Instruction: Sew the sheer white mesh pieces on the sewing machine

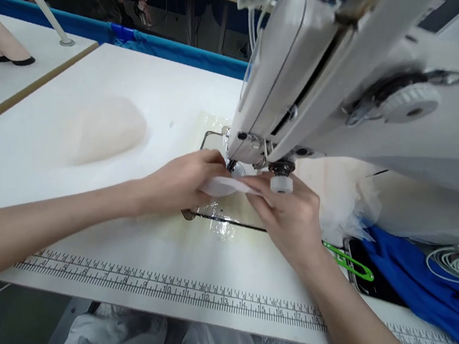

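Note:
A small piece of white fabric [224, 187] is stretched between my two hands, just in front of the sewing machine's [267, 75] needle area. My left hand [181, 180] pinches its left end, with fingers curled close to the presser foot [231, 165]. On the other side, my right hand [292, 211] grips the right end between thumb and fingers, partly behind the machine's white knob [282, 184]. Beneath the fabric lies the needle plate [236, 211], covered with shiny clear film. The needle itself I cannot make out.
A beige, cup-shaped piece [108, 128] rests on the white table to the left. Sheer pale fabric [345, 193] lies right of the machine. Green thread snips [348, 261], a dark phone-like object [373, 270] and blue cloth [414, 275] are at the right. A printed ruler [167, 291] runs along the front edge.

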A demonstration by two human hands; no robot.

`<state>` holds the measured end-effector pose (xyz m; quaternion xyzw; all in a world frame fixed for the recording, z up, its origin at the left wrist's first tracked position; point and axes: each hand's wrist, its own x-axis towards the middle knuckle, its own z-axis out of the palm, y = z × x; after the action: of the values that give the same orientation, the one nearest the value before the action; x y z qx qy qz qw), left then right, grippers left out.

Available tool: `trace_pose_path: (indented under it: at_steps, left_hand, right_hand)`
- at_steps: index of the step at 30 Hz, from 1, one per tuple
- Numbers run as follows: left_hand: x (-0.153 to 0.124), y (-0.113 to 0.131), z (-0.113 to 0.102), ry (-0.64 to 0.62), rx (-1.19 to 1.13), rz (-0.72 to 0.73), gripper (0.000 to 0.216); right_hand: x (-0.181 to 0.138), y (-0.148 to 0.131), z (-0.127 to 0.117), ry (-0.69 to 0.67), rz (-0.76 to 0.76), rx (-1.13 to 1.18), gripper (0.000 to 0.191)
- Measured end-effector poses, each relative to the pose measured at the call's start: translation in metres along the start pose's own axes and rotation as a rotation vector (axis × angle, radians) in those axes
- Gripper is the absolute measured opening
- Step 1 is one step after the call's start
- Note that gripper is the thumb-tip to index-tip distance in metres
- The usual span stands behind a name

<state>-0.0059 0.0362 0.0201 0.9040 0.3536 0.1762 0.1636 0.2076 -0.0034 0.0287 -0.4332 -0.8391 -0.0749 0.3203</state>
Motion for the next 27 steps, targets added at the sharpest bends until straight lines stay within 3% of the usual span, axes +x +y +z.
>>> trace_pose_path:
  at_steps: [4,8,22,27]
  left_hand:
    - [0.014,0.002,0.006,0.115,0.100,-0.056,0.024]
    - [0.015,0.008,0.014,0.202,0.240,-0.079,0.021]
    - [0.012,0.008,0.013,0.155,0.229,-0.042,0.023]
    - [0.012,-0.002,-0.006,-0.004,0.162,0.105,0.025]
  right_hand:
    - [0.001,-0.001,0.009,0.026,0.110,-0.100,0.047]
    - [0.001,-0.003,0.011,0.020,0.124,-0.131,0.046]
    - [0.003,-0.004,0.014,0.053,0.128,-0.196,0.056]
    - [0.000,-0.006,0.010,0.057,0.122,-0.158,0.045]
